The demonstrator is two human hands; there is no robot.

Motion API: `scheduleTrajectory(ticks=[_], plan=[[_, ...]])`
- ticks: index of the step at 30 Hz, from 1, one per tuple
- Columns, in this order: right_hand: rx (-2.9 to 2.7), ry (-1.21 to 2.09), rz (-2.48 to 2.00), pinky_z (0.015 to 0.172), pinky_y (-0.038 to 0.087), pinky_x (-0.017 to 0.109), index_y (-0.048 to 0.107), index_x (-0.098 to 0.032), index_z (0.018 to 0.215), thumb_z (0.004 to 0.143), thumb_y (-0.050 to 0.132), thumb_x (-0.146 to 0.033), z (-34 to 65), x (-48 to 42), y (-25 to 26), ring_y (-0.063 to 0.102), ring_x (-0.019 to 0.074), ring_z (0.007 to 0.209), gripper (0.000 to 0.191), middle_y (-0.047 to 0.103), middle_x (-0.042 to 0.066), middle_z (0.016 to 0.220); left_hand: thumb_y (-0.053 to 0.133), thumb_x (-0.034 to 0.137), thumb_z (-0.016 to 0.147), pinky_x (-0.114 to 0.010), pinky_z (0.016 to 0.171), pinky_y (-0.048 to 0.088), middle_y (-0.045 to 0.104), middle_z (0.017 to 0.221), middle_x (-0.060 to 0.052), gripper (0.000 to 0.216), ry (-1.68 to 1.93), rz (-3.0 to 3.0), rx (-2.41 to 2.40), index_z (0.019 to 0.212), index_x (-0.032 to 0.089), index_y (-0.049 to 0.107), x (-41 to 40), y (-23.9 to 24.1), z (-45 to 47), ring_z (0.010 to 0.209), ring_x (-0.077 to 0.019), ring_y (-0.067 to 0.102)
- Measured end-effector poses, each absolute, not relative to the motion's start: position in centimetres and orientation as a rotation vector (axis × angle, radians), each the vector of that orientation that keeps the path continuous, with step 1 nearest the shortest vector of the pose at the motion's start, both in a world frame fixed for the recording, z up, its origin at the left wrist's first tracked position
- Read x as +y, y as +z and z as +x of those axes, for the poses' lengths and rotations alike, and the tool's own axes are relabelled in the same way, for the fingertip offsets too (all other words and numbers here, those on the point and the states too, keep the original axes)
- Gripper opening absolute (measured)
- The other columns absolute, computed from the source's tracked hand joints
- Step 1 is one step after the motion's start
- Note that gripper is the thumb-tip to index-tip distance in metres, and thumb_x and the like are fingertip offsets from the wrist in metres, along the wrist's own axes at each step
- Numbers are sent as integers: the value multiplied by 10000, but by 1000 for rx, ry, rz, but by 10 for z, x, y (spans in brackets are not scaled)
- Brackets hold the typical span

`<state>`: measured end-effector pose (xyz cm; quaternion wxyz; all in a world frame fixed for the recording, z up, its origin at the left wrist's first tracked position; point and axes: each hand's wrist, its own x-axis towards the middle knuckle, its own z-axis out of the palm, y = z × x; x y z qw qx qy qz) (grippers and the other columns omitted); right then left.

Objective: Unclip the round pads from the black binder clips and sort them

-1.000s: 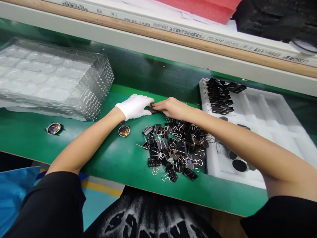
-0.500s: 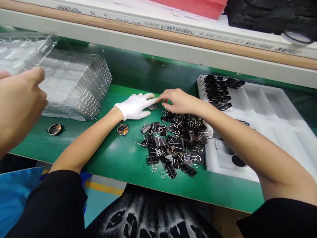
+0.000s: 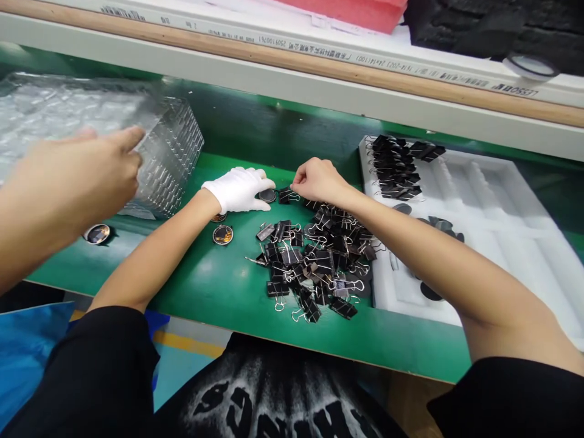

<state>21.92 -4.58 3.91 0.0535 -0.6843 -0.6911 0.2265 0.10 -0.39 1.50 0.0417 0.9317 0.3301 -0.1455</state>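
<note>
My left hand (image 3: 239,190), in a white glove, rests on the green bench with thumb and fingers around a dark round watch-like case (image 3: 267,195). Right beside that case, the bare fingers of my right hand (image 3: 317,179) pinch the wire handle of a black binder clip (image 3: 287,195). Whether the clip touches the case is unclear. A heap of black binder clips (image 3: 319,261) lies below my right hand. Nearer me is a round case with an orange-and-dark inside (image 3: 222,235); another is partly hidden by my left wrist.
Another person's hand (image 3: 91,176) reaches in at left over stacked clear plastic trays (image 3: 176,158). A further round case (image 3: 97,234) lies below them. At right, a white foam tray (image 3: 497,201) holds rowed binder clips (image 3: 395,167) and dark discs (image 3: 431,292). A shelf edge (image 3: 274,67) crosses behind.
My left hand and the round case have shifted slightly left. My right fingers have closed on a binder clip, now beside the case. The other person's hand has moved right over the trays.
</note>
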Motion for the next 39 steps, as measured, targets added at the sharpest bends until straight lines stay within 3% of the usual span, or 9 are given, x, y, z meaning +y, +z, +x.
scheduleTrajectory(ticks=[5,8,10,12,16,20,25,31,39], plan=[[-2088,792,-2216,995,566,457,790,-143,887,832,724,-128,214,-37,46,706,295,987,87,731,121,922,570,749,939,-371,917,482,687,1163,-148,693,-433,2770,1257,1288,166,706,-10,16,8,1084,-333,676],[-2075,737,-2256,1130,473,587,756,-150,1197,966,687,-348,211,-28,42,668,345,1160,312,720,155,1116,603,808,892,-377,919,488,694,1152,-166,802,-426,2700,1372,1334,142,675,-13,17,8,1088,-356,683],[-1961,614,-2252,1183,379,669,617,-178,1455,1062,532,-492,206,-21,35,571,388,1333,510,637,190,1351,628,803,877,-383,931,489,680,1204,-167,857,-402,2690,1362,1452,168,604,-14,16,8,1101,-360,682],[-1812,542,-2245,1195,335,691,502,-197,1560,1109,363,-532,199,-15,26,474,408,1432,579,520,210,1498,614,760,904,-381,927,492,648,1274,-157,826,-355,2713,1302,1520,214,550,-14,14,7,1118,-351,677],[-1687,544,-2274,1227,264,697,490,-200,1550,1118,185,-567,181,-6,1,346,411,1523,643,422,210,1565,544,620,961,-361,883,504,635,1239,-130,579,-226,2722,1273,1343,203,668,-12,6,10,1096,-316,676],[-1729,472,-2292,1243,203,723,381,-170,1634,1108,122,-603,176,-1,-26,182,416,1600,729,304,229,1635,593,543,916,-361,886,515,650,1184,-129,512,-190,2666,1216,1246,170,707,-7,1,11,1065,-296,676],[-1812,350,-2336,1237,182,747,223,-168,1707,1111,136,-604,185,-1,-45,117,423,1620,743,212,250,1659,642,457,867,-385,954,521,654,1238,-123,518,-147,2566,1128,1315,205,710,-1,2,8,1095,-293,668],[-1792,427,-2363,1277,160,719,232,-166,1708,1110,81,-580,187,-6,-43,141,392,1628,743,244,235,1656,627,470,865,-386,935,536,676,1210,-112,525,-72,2564,1107,1309,197,693,-3,-3,13,1088,-295,677],[-1695,476,-2331,1278,136,733,241,-176,1708,1092,-2,-625,189,-3,-50,155,391,1631,800,250,234,1665,687,421,853,-351,950,542,718,1258,-90,643,100,2448,1034,1446,196,582,-1,-11,9,1085,-250,697]])
